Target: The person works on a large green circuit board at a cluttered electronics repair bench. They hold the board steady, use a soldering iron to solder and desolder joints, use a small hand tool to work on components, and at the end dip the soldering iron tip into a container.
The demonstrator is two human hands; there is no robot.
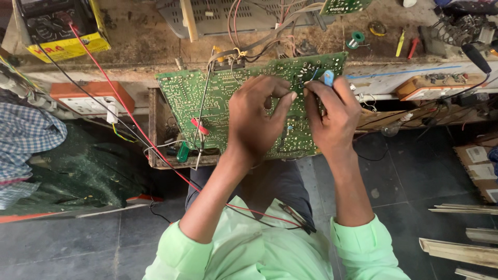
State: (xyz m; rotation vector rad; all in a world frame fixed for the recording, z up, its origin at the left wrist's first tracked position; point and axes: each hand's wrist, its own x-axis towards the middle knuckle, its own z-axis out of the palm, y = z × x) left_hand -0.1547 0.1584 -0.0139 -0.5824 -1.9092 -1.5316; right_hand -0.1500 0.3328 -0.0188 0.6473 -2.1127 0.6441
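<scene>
A large green circuit board lies solder side up, propped from the workbench edge toward my lap. My left hand hovers over its middle with fingers pinched together on something small and thin that I cannot make out. My right hand is closed around a slim tool with a blue end, its tip hidden near the board's upper right part. The fingertips of both hands nearly meet above the board.
A yellow multimeter sits at the back left, its red lead running down across my lap. A white power strip is at left, a solder spool and screwdrivers on the bench, a soldering iron handle at right, wooden strips on the floor.
</scene>
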